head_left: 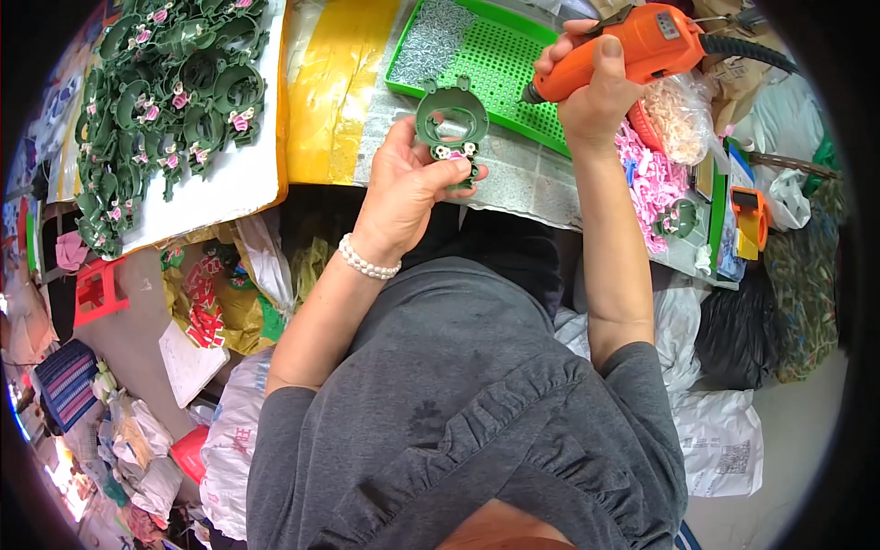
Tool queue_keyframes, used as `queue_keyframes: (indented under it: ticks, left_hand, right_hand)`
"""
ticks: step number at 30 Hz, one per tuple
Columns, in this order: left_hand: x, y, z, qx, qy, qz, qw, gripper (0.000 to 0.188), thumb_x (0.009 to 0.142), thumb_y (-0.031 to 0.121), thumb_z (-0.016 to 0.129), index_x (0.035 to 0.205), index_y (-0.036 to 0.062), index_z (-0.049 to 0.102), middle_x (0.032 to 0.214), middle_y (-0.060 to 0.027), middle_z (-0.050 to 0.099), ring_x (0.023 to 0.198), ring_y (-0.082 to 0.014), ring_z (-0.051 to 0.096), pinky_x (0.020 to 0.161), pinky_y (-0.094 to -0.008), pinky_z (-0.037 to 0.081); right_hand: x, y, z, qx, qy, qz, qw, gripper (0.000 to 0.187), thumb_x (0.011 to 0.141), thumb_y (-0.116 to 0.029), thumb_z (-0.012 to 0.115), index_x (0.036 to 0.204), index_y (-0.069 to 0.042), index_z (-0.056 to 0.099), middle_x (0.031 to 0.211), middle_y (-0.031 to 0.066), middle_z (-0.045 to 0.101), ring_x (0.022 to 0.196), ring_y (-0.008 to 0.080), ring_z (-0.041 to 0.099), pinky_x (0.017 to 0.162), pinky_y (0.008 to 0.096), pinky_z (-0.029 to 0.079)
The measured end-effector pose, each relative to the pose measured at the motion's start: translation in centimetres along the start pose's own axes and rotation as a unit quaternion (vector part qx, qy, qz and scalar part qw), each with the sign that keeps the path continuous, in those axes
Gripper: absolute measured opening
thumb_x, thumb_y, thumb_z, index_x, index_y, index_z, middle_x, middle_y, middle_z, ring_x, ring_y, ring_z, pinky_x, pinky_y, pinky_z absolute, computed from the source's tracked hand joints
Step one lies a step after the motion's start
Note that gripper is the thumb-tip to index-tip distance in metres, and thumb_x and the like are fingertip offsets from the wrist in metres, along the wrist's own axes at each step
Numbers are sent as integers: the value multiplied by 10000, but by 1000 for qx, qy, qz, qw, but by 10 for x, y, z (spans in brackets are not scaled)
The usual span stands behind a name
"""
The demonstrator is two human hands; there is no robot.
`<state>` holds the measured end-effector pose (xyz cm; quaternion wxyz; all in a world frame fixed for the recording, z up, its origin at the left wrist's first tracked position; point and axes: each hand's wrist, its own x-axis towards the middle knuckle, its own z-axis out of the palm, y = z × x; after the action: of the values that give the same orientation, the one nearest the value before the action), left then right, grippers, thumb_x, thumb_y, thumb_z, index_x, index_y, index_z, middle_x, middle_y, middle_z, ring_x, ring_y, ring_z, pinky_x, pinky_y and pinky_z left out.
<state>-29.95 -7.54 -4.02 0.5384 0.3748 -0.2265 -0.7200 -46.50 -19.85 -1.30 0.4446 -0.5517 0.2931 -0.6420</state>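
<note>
My left hand [417,174] grips a dark green plastic part [451,115] with a round ring at its top and small pink and cream pieces at its lower end. The thumb lies across those pieces. My right hand [596,96] is wrapped round an orange electric screwdriver [632,50], its dark tip pointing down and left. That tip hangs over a green perforated tray [513,122], apart from the green part. Small silvery screws [431,41] are heaped in the tray's left end.
Many similar green parts [174,101] are piled on a white board [206,188] at the left. Pink pieces [646,179] and a bag of pale pieces [678,115] lie right of the tray. A black cable [747,48] runs from the screwdriver. Bags [724,440] crowd the floor.
</note>
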Motion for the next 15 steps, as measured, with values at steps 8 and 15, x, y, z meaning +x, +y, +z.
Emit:
queue_keyframes:
  ticks: [8, 15]
  left_hand:
    - [0, -2, 1, 15, 8, -6, 1000, 509, 781, -12, 626, 1212, 82, 373, 1004, -89, 587, 830, -214, 650, 651, -306, 548]
    - [0, -3, 2, 16, 9, -6, 1000, 503, 779, -5, 633, 1204, 80, 379, 997, -86, 588, 829, -210, 649, 650, -304, 548]
  right_hand:
    - [-4, 3, 0, -11, 14, 1, 1000, 437, 839, -382, 530, 944, 40, 485, 679, 100, 508, 564, 207, 535, 536, 327, 480]
    - [-4, 4, 0, -10, 16, 0, 1000, 451, 830, -396, 538, 938, 38, 484, 682, 100, 508, 565, 209, 534, 536, 326, 480]
